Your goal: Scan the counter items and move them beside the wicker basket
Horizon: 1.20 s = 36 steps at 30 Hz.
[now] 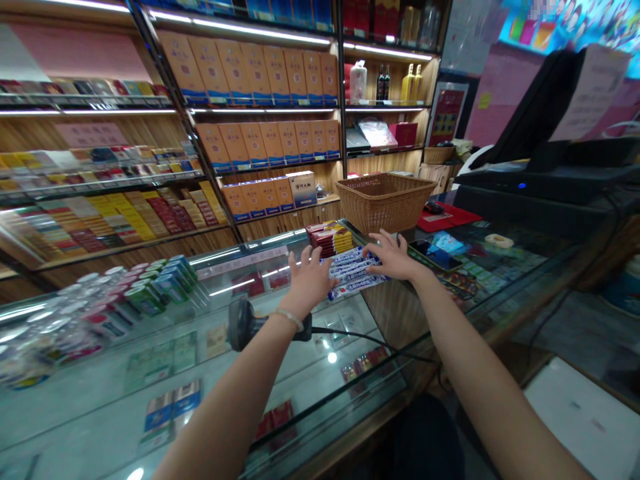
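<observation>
Several slim blue-and-white wrapped packets (354, 272) lie side by side on the glass counter between my two hands. My left hand (309, 280) is at their left ends, palm down, fingers spread and thumb by the wrappers. At the right ends my right hand (393, 257) has its fingers apart and bent over the packets, seemingly touching them. Neither hand grips anything. Right behind the packets is a stack of red and yellow packs (330, 238). A dark handheld barcode scanner (244, 325) lies under my left wrist, partly hidden by it.
A wicker basket (384, 203) stands behind my right hand. Rows of cans and small tubs (90, 310) fill the counter's left. To the right are a phone (435, 255), a red mat (455, 217) and a dark monitor (537, 100). The scanner cable (367, 338) crosses the glass.
</observation>
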Each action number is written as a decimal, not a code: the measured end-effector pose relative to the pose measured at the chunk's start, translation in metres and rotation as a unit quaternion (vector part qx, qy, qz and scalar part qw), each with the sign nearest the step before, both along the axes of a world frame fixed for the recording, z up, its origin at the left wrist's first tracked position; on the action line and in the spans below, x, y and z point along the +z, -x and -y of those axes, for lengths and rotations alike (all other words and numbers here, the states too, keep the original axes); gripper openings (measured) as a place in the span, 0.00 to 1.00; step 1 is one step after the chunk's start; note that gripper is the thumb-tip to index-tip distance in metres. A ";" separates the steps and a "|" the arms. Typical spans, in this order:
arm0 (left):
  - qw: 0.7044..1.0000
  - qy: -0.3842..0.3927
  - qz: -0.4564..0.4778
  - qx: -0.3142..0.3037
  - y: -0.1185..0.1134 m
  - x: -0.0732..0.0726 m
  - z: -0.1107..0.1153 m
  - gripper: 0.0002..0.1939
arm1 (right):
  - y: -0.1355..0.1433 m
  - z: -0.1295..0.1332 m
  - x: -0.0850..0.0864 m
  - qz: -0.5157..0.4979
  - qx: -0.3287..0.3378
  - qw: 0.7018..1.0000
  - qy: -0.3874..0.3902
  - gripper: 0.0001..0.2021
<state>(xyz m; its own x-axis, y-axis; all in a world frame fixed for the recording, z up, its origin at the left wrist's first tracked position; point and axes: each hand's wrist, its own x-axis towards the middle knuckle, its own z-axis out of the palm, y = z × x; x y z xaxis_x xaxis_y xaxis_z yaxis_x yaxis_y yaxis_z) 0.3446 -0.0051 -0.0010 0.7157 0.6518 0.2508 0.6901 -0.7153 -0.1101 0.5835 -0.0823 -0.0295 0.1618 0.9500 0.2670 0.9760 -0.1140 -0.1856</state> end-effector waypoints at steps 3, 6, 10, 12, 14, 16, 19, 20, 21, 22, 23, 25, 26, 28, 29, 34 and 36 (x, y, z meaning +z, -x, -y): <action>1.000 -0.003 0.010 0.006 0.000 0.000 0.000 0.24 | 0.001 -0.003 -0.002 0.003 -0.003 1.000 -0.014 0.16; 1.000 -0.014 0.024 0.008 -0.001 -0.002 -0.002 0.25 | 0.002 -0.005 -0.004 0.008 -0.004 1.000 -0.026 0.15; 0.999 -0.022 0.028 0.011 -0.001 -0.005 -0.005 0.26 | 0.003 -0.004 -0.003 0.008 -0.004 1.000 -0.030 0.14; 0.999 -0.025 0.029 0.008 -0.001 -0.007 -0.007 0.28 | 0.003 -0.004 -0.003 0.011 -0.005 0.999 -0.031 0.15; 0.999 -0.027 0.028 0.007 -0.002 -0.009 -0.008 0.30 | 0.004 -0.005 -0.003 0.019 -0.009 0.999 -0.032 0.17; 0.999 -0.027 0.021 0.011 -0.002 -0.010 -0.008 0.32 | 0.004 -0.005 -0.003 0.029 -0.015 0.999 -0.031 0.21; 0.999 -0.030 0.010 0.010 -0.002 -0.011 -0.009 0.33 | 0.006 -0.006 -0.004 0.046 -0.023 0.998 -0.024 0.27; 0.999 -0.032 0.009 0.007 -0.002 -0.011 -0.009 0.33 | 0.006 -0.007 -0.004 0.051 -0.023 0.998 -0.021 0.29; 0.999 -0.033 0.010 0.004 -0.002 -0.011 -0.009 0.34 | 0.007 -0.007 -0.004 0.056 -0.023 0.998 -0.018 0.30; 0.999 -0.034 0.010 0.001 -0.001 -0.012 -0.009 0.34 | 0.007 -0.007 -0.005 0.060 -0.023 0.998 -0.016 0.30; 0.999 -0.035 0.011 0.001 -0.001 -0.012 -0.010 0.35 | 0.007 -0.008 -0.005 0.063 -0.024 0.998 -0.015 0.31; 0.999 -0.036 0.013 0.001 -0.001 -0.013 -0.010 0.36 | 0.008 -0.008 -0.006 0.070 -0.026 0.997 -0.014 0.32; 0.999 -0.036 0.014 0.001 -0.001 -0.014 -0.011 0.36 | 0.008 -0.008 -0.007 0.074 -0.027 0.997 -0.013 0.33; 0.999 -0.035 0.016 0.000 -0.001 -0.014 -0.011 0.37 | 0.008 -0.009 -0.007 0.081 -0.028 0.996 -0.012 0.34; 0.999 -0.035 0.017 0.000 -0.001 -0.014 -0.011 0.37 | 0.008 -0.009 -0.008 0.083 -0.029 0.996 -0.012 0.34; 0.999 -0.031 0.020 0.004 -0.001 -0.010 -0.010 0.36 | 0.008 -0.010 -0.008 0.077 -0.032 0.996 -0.012 0.34; 0.999 -0.026 0.021 0.007 -0.001 -0.008 -0.009 0.36 | 0.008 -0.011 -0.009 0.072 -0.030 0.997 -0.017 0.34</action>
